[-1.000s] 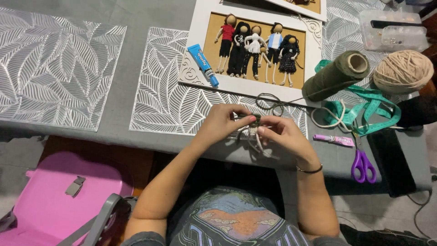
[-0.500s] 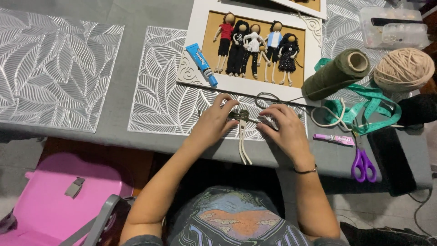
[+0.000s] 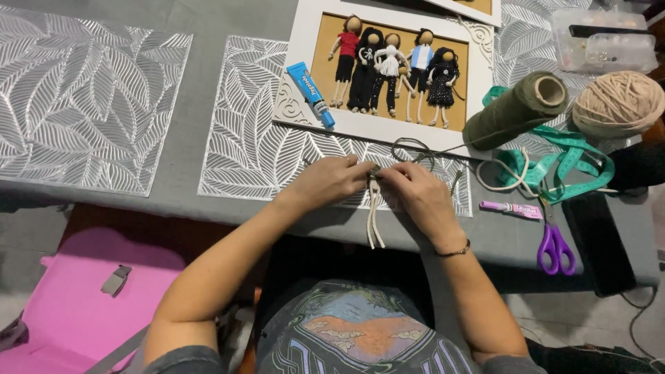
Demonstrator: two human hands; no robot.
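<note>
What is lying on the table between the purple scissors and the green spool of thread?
In the head view, between the purple scissors and the green spool lie a teal measuring tape, loops of cream cord and a small pink tube.

A home craft table (image 3: 208, 28): leaf-patterned placemats (image 3: 83, 97), yarn ball (image 3: 618, 104), cord spool (image 3: 516, 111), purple scissors (image 3: 552, 246), framed dolls (image 3: 391, 66)

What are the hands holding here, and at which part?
Both the left hand and right hand pinch the top end of a white cord bundle; its strands hang free.
</note>
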